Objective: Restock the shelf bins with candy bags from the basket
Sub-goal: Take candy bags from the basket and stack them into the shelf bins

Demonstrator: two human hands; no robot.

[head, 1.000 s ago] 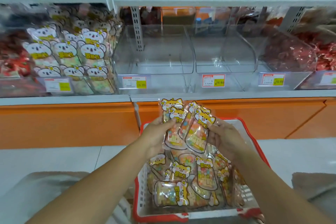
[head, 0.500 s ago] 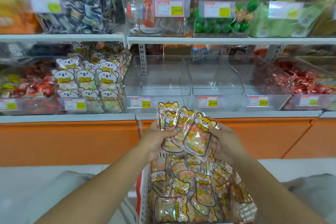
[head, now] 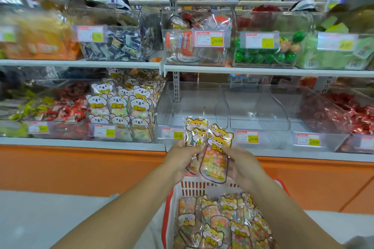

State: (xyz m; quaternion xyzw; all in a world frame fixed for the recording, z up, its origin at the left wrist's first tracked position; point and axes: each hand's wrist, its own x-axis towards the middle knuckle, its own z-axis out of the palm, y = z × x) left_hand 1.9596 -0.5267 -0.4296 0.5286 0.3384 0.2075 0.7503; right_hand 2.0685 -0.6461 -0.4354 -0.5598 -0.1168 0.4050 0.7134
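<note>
Candy bags (head: pixel 210 147), a small fanned bunch, were pinched between the left hand (head: pixel 182 157) and right hand (head: pixel 240 162), both closed on them, held up above the red basket (head: pixel 169 208) and in front of the empty clear bin (head: pixel 190 107). The carrying step seemed in hand; next, the bunch would need lifting over the bin's front lip and setting inside upright.

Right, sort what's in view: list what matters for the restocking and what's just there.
For the job:
- left hand and right hand, both holding the bunch of candy bags
- basket with more bags
- empty bin

Just there:
- koala bags
- green balls
- red sweets
</note>
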